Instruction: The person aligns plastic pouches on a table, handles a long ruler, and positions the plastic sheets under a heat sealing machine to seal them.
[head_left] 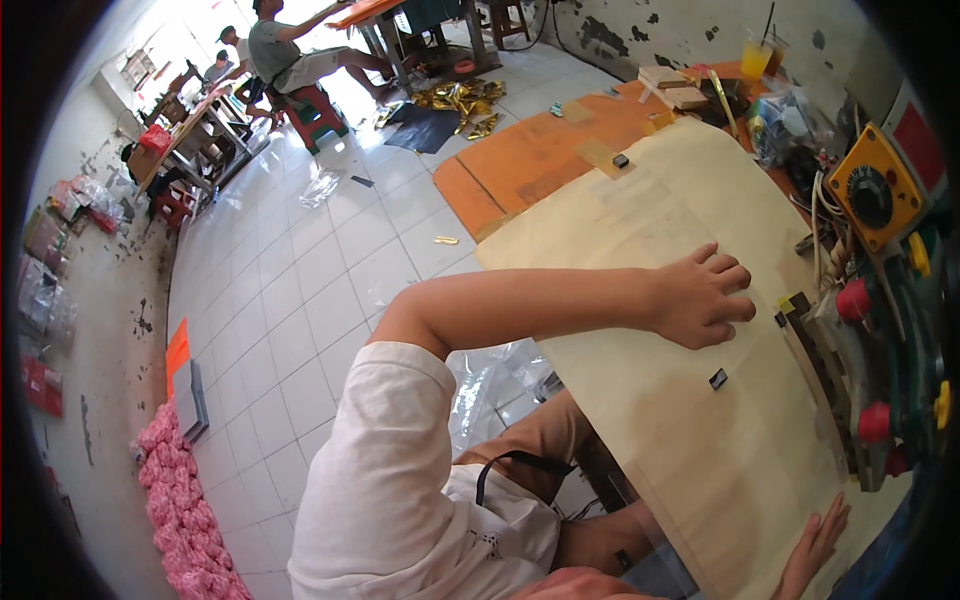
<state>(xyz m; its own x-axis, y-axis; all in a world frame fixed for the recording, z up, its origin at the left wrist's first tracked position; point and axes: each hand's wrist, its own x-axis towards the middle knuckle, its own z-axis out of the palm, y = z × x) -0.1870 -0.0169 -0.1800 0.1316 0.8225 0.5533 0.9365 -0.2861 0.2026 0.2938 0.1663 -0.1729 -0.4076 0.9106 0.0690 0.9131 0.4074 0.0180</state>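
A large cream sheet (650,215) covers most of the worktop before me. My left hand (703,298) rests on its middle, palm down, fingers bent but apart, with nothing seen in them. Down at the lower right, my right hand (815,548) lies flat at the sheet's near part, its fingers stretched out. Between the two hands sits a small black rectangular piece (718,378) on the sheet. Another small dark block (620,160) lies near the sheet's far edge, by a strip of tan tape. Whatever is under my left palm is hidden.
Along the sheet's right side stands a green-framed machine (885,350) with red knobs and a yellow dial box (870,188). Wood blocks (672,86), an orange drink cup (757,58) and plastic bags (790,125) crowd the far right. Pink bundles (180,500) lie left; people sit at far tables.
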